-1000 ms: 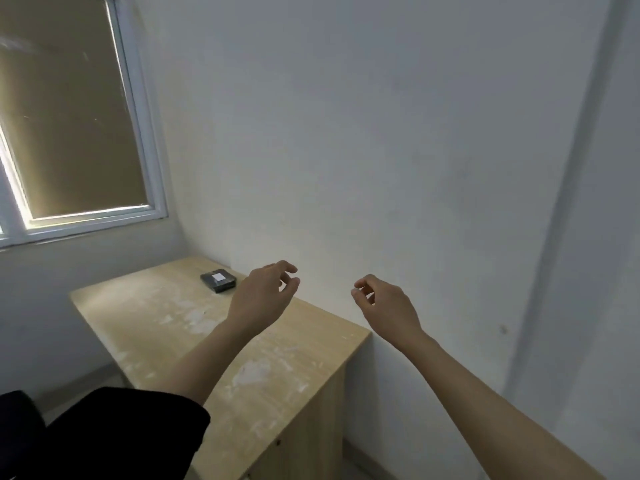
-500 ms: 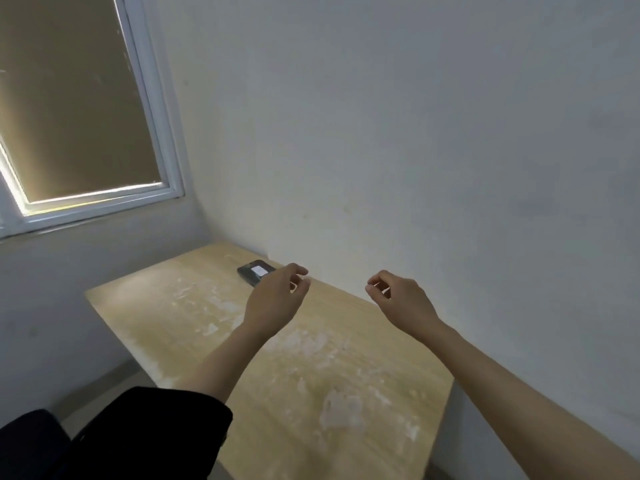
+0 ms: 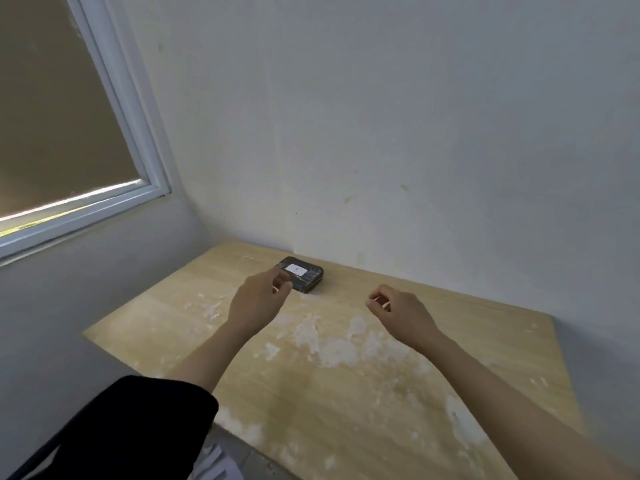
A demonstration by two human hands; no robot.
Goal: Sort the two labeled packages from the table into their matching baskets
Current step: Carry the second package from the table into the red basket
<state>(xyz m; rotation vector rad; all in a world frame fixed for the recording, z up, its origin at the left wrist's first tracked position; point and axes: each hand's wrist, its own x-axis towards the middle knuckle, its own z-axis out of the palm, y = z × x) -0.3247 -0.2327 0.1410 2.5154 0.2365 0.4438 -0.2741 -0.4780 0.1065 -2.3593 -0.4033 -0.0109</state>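
A white-framed window (image 3: pixel 114 188) is sitting at the left above a pale wooden counter (image 3: pixel 346 393) scuffed with white patches. The left hand (image 3: pixel 254 303) is hovering with its grip loosely curled, fingertips at the near edge of a dark package (image 3: pixel 302 274) lying by the wall; contact is possibly there, hard to tell. The right hand (image 3: pixel 401 315) is hanging empty, fingers curled inward, well apart.

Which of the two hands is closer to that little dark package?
The left hand; its fingers reach the package's near edge. The right hand hangs apart, empty.
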